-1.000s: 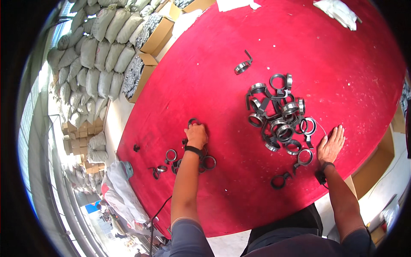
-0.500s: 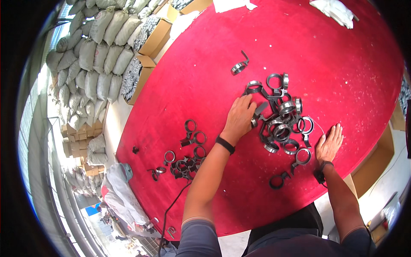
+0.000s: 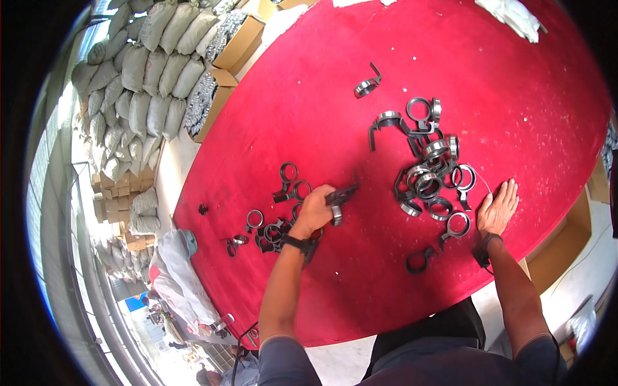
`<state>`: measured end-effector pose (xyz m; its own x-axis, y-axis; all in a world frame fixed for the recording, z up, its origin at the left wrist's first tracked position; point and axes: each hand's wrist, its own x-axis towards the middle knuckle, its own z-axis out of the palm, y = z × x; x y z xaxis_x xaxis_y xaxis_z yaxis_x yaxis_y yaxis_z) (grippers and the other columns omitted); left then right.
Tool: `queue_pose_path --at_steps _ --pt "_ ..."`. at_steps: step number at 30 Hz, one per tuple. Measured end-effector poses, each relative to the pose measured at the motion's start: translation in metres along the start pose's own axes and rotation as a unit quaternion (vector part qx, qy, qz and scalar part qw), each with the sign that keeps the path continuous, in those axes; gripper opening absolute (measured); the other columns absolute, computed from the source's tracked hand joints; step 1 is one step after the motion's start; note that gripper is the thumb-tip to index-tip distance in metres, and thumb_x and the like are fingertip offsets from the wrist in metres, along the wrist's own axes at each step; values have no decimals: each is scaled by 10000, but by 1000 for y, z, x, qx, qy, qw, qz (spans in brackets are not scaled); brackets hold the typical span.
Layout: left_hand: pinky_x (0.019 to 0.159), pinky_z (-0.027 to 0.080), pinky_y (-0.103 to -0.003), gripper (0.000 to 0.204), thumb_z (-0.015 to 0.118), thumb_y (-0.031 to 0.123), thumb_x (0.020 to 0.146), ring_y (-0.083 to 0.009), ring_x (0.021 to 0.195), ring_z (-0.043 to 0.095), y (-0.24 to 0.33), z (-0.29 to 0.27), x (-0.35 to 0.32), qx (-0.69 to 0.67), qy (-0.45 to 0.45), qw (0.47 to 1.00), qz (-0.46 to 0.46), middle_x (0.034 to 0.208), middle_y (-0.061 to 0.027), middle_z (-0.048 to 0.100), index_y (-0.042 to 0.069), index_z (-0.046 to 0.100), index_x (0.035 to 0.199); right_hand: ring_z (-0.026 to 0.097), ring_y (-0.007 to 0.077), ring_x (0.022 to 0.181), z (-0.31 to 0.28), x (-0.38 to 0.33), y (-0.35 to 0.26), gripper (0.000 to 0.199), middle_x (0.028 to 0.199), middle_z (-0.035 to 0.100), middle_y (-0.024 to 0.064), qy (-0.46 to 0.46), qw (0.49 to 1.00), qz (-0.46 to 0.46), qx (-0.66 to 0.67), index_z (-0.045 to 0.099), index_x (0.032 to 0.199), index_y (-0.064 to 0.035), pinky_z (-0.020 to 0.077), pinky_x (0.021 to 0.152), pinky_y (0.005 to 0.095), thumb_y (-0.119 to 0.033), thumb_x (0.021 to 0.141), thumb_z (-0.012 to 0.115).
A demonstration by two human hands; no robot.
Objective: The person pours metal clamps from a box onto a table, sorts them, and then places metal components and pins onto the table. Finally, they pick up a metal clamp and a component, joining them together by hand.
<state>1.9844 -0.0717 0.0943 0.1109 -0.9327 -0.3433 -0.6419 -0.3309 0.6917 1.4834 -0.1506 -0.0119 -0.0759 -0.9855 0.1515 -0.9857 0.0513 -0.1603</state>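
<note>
1. One metal ring (image 3: 337, 204) is pinched in the closed left hand (image 3: 317, 212), over the small ring pile (image 3: 273, 222). Grip it tight.
2. Flat and open, the right hand (image 3: 497, 209) presses the red table (image 3: 309, 103) beside the big pile (image 3: 428, 170).

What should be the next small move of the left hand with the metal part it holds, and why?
Probably the left hand should move a little further left and set its metal clamp down by the small group of clamps. The hand is closed on the part, close to that group and away from the big pile, beside which the right hand rests flat.
</note>
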Motion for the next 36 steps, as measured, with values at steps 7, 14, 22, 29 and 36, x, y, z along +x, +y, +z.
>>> queue_pose_path --at_steps 7,14,22,29,36 --pt "902 526 -457 431 730 46 769 -374 1084 610 -25 -81 -73 515 28 857 1 1086 -159 630 71 650 1192 235 394 1535 0 -1 -8 624 1639 297 224 -5 1000 -1 7 407 1490 61 153 1250 553 -318 997 461" --pt "888 550 -414 577 786 232 858 -321 1037 665 101 23 -29 148 66 987 25 1220 -214 637 17 572 1350 241 397 1531 -3 1 -3 616 1629 310 233 -7 1000 7 7 417 1479 63 152 1250 557 -303 988 478" --pt "680 548 -317 422 691 276 981 -180 808 688 102 163 22 -218 26 973 -65 1061 -160 645 -19 590 1264 225 378 1544 -3 1 -6 614 1646 293 211 -11 1000 10 15 399 1502 40 139 1257 543 -303 999 474" --pt "555 495 -274 305 656 296 1015 -109 694 659 138 138 35 -366 0 917 -159 840 -35 641 0 635 945 236 392 1535 -6 2 -2 614 1623 316 242 -11 1000 17 24 432 1475 62 141 1255 552 -296 980 487" --pt "526 498 -273 306 668 313 1010 -130 578 623 153 88 29 -263 -3 946 -191 671 -30 632 55 624 851 230 391 1538 -10 4 -8 619 1623 315 241 -14 999 16 35 427 1477 62 138 1256 549 -291 973 492"
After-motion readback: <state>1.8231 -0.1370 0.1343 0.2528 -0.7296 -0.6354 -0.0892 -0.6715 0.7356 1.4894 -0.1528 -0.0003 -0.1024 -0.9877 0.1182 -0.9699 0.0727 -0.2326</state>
